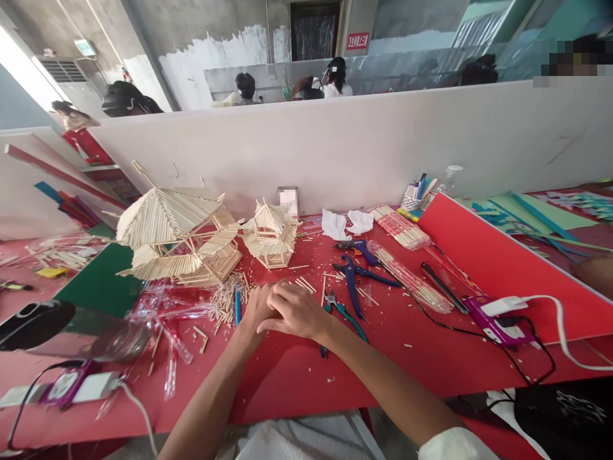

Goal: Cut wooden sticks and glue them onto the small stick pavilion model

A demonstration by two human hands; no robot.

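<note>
My right hand (294,311) lies over my left hand (258,305), its fingers closed around it, above the table's middle. The left fingers are mostly hidden. Just beyond stand two models built of thin wooden sticks: a large pavilion (165,217) at left and a smaller pavilion (268,237). Beside my left hand are a blue pen (238,308) and a heap of short cut sticks (225,300). Right of my right hand lie green-handled pliers (353,324), a dark blue hand cutter (352,291) and another blue-handled tool (366,252).
Packs of sticks (407,278), white tissues (334,225) and a pen cup (412,199) sit at right, near a red board (507,275). Clear wrappers (167,306), a lying bottle (96,338) and corded purple devices (498,322) occupy the sides. A white partition (335,147) closes the back.
</note>
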